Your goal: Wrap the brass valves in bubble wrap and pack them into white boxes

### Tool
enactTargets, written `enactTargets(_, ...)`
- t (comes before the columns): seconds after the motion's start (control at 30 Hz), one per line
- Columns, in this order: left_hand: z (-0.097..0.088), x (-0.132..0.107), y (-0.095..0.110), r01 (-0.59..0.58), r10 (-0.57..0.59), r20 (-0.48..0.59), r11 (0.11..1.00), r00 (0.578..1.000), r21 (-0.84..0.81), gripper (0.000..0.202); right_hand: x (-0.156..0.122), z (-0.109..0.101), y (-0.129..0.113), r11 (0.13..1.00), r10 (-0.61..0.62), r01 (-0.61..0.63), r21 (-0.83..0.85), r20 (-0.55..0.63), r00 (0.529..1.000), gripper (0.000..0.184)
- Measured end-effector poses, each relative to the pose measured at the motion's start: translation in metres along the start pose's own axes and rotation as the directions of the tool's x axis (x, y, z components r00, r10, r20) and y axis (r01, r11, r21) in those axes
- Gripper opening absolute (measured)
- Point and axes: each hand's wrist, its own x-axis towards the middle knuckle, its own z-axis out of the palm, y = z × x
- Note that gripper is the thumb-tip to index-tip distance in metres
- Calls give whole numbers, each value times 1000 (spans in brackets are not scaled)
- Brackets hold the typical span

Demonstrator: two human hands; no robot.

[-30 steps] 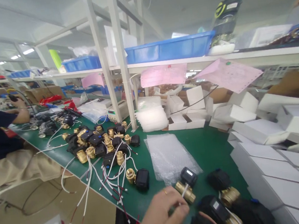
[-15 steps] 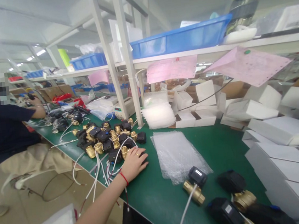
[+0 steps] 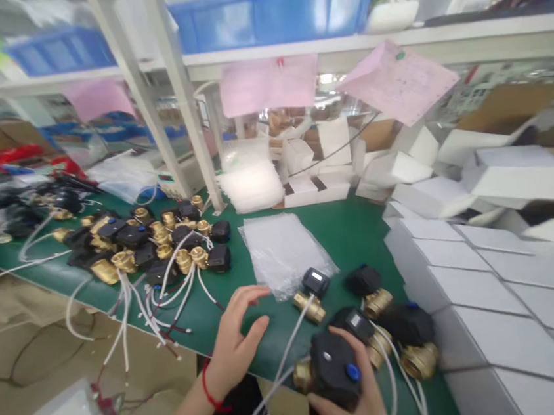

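My right hand [image 3: 368,392] grips a motorized ball valve [image 3: 334,368] with a black actuator housing, a blue knob, a brass body and a white cable, near the table's front edge. My left hand [image 3: 236,337] is open and empty, thumb and fingers apart, left of that valve. Beyond them, a smaller brass valve with a black actuator [image 3: 315,283] lies against the bubble wrap bags [image 3: 281,250]. Several more valves [image 3: 413,325] lie right of it, partly behind my right hand. A pile of valves [image 3: 134,239] with white cables sits at the left.
White boxes [image 3: 493,290] are stacked along the right, with open cartons [image 3: 525,168] behind. White foam sheets [image 3: 252,184] stand by the shelf post [image 3: 186,98]. A blue bin [image 3: 266,14] rests on the overhead shelf, and pink papers [image 3: 269,86] hang below it.
The view has swung right and down. My left hand has left the edge of the valve pile and come nearer to me. My right hand now shows, holding a valve.
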Motion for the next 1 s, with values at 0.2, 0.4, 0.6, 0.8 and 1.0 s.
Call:
enactTargets(0.2,33,-40,8,101,-32,268,964,963,-248,81,5,23,16,994,-18,17,105,11,1000,69)
enactTargets(0.4,41,-35,4,-7,88,277,959,957,-282,67,7,10,8,990,-135,138,-10,123,983,56)
enactTargets(0.6,40,-33,1,2,88,293,956,952,-293,66,11,5,3,982,-174,186,-37,207,963,55)
enactTargets(0.8,41,-30,2,-10,95,290,960,952,-281,62,12,3,5,985,-146,162,-54,226,963,57)
enactTargets(1.0,41,-29,3,-14,92,294,966,952,-257,60,15,2,1,991,-125,135,-25,235,964,55)
